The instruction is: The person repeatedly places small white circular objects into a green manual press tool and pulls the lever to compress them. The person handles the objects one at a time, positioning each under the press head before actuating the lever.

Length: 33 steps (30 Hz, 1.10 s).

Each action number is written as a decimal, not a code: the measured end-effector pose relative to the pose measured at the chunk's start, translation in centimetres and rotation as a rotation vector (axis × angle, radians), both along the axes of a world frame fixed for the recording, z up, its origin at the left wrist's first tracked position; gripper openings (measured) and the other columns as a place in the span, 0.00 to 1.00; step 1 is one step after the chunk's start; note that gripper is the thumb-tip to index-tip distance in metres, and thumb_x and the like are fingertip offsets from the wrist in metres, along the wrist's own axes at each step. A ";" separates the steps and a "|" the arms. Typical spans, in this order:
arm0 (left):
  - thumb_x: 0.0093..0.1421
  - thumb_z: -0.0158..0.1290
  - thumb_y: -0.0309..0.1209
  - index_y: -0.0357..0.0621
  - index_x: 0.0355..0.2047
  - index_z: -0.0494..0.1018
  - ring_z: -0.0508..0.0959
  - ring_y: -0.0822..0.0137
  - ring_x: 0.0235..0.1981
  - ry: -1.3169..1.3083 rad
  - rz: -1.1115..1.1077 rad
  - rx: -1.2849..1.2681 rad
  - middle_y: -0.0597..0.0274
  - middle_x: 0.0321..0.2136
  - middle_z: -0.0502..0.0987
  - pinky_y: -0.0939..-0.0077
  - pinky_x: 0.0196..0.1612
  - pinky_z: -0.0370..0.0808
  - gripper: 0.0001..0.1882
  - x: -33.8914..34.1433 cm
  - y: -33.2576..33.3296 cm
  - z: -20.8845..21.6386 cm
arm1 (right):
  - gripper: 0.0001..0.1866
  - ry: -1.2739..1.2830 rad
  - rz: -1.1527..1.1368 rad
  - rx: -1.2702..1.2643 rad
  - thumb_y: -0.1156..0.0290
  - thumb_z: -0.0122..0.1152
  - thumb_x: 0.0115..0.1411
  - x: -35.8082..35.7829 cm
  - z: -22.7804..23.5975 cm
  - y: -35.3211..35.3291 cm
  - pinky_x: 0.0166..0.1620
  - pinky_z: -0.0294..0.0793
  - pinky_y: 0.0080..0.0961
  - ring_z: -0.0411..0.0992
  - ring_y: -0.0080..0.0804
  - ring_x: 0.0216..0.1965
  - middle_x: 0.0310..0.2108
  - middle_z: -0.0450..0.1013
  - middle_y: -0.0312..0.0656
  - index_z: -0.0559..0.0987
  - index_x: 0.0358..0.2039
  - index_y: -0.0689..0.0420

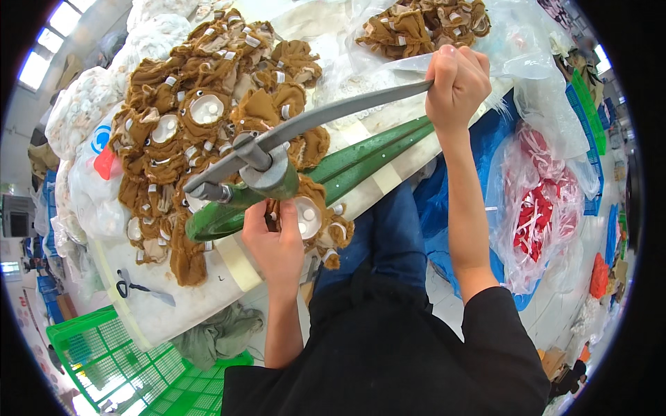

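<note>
A hand press with a long grey lever (354,106) and a green metal frame (368,159) lies across the table. My right hand (458,87) is wrapped round the lever's far right end. At the press's grey head (270,173), my left hand (277,239) pinches a brown plush skin between thumb and fingers; the fingertips partly hide it. Just right of those fingers lies a brown plush skin with a round white plastic piece (307,218). A large heap of brown plush skins (208,76), many with small white tags, covers the table's left side.
A smaller heap of brown plush skins (427,28) lies at the back. Small scissors (144,288) rest near the table's left corner. A green plastic crate (97,353) stands below left. Clear bags with red and white pieces (538,208) stand on the right.
</note>
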<state>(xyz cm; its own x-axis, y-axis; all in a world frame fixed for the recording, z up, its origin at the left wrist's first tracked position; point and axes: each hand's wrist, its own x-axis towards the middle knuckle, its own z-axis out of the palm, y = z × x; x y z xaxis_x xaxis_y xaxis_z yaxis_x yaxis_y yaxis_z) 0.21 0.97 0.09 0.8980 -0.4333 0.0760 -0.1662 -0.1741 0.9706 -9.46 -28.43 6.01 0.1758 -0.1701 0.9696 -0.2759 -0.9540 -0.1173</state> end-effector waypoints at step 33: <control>0.62 0.59 0.24 0.29 0.35 0.79 0.68 0.81 0.24 0.079 -0.111 -0.091 0.70 0.23 0.75 0.81 0.28 0.65 0.07 1.8 -0.4 0.3 | 0.24 0.212 -0.126 -0.106 0.60 0.55 0.67 -1.1 5.2 -1.3 0.36 0.70 0.34 0.69 0.41 0.19 0.13 0.71 0.40 0.79 0.13 0.54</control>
<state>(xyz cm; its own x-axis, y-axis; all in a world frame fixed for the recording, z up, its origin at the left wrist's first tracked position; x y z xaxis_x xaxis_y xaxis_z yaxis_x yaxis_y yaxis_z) 2.00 0.54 0.38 0.8496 -0.5250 0.0509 -0.1024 -0.0694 0.9923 -10.53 -29.78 11.26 0.3606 -0.1028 0.9270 -0.4007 -0.9146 0.0544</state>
